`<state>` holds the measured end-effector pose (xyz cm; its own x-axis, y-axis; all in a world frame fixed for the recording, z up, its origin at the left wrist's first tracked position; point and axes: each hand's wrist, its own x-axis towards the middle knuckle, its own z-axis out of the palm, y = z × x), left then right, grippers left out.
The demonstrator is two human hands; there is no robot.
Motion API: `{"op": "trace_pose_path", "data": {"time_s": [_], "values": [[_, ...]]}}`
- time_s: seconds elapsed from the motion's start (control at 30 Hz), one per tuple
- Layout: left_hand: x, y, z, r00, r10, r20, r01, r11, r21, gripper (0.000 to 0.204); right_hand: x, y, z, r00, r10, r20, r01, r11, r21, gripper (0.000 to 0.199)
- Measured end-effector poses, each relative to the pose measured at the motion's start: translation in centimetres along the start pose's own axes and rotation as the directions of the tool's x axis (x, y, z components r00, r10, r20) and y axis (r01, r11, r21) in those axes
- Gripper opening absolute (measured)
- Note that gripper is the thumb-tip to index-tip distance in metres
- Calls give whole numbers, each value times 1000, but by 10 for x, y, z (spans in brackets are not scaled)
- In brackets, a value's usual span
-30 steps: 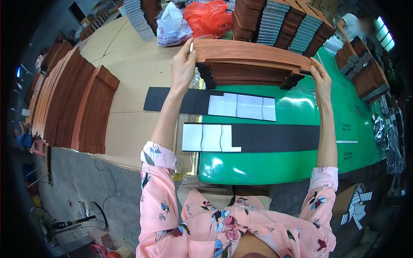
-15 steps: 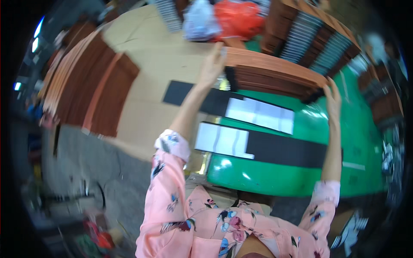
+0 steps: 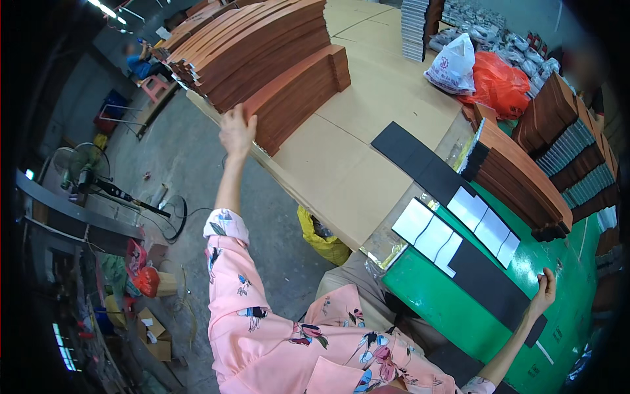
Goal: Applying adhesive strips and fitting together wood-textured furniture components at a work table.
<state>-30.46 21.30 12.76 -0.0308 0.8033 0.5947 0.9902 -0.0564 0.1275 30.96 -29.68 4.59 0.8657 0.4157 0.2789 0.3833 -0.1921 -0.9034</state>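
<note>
My left hand (image 3: 237, 133) is at the near end of a low stack of curved reddish-brown boards (image 3: 298, 92), with its fingers closed at the top board's end. The fingertips are partly hidden against the wood. Over the green tabletop (image 3: 433, 289), my right hand (image 3: 543, 293) has its fingers curled together, with nothing visible in them. Beside it lie two long black strips (image 3: 489, 279), each partly covered by white pieces (image 3: 430, 231). Another stack of curved brown boards (image 3: 522, 174), with black ends, stands beyond the strips.
A taller board stack (image 3: 262, 49) stands behind the low one on the cardboard-covered table (image 3: 354, 151). White (image 3: 453, 65) and orange plastic bags (image 3: 495, 85) sit at the far right near more stacked boards (image 3: 558, 131). A standing fan (image 3: 88, 174) is on the floor at left.
My view has turned left. Both hands have left the black-ended board stack; the left has moved to the low stack on the cardboard, while the right has drawn back over the green tabletop.
</note>
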Motion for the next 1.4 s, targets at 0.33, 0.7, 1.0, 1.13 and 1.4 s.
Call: {"op": "trace_pose_path", "data": {"time_s": [0.33,0.7,1.0,1.13,1.4], "values": [[0,-30,-6,968,52,244,54,910,-411,83,-19,-50,64,967,-138,212,118,987,105,17],[-9,-11,-24,984,131,120,-81,932,-354,76,-53,-82,69,943,-166,289,157,986,56,15],[-50,28,-30,799,-182,574,559,-129,-819,50,-102,-124,83,801,-395,449,442,897,2,18],[-129,51,-58,745,183,641,664,-117,-738,57,-126,-139,81,759,-569,317,633,759,-155,31],[-283,186,-79,186,715,673,839,240,-488,56,-191,-127,54,717,-498,488,697,489,-524,50]]}}
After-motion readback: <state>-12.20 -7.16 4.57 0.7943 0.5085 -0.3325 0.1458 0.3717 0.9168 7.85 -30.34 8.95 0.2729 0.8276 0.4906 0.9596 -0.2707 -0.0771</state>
